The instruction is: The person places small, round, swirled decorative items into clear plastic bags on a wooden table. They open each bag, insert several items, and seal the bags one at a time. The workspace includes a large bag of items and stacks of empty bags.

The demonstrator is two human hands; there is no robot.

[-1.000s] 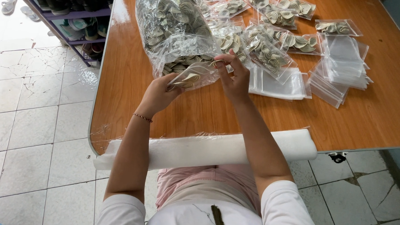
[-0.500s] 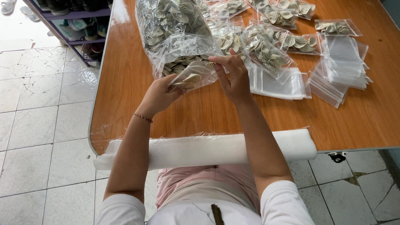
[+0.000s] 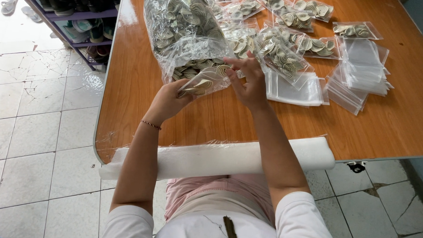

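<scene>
At frame center, the left hand (image 3: 167, 101) pinched a small clear bag (image 3: 204, 83) of coiled pieces on the tabletop (image 3: 211, 119); the right hand (image 3: 250, 83) seemed to grasp its mouth, fingers partly hidden. Beyond, upper center, lay the large bag (image 3: 184, 26) of coils.

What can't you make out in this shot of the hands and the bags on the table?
- Left hand, head view: fingertips hidden under the small clear bag it holds.
- Right hand: palm faces away, so its grip is unclear.
- Big bag: top cut off by the frame edge.
- Coiled pieces: too small to identify.
- Table: far end out of frame.
</scene>
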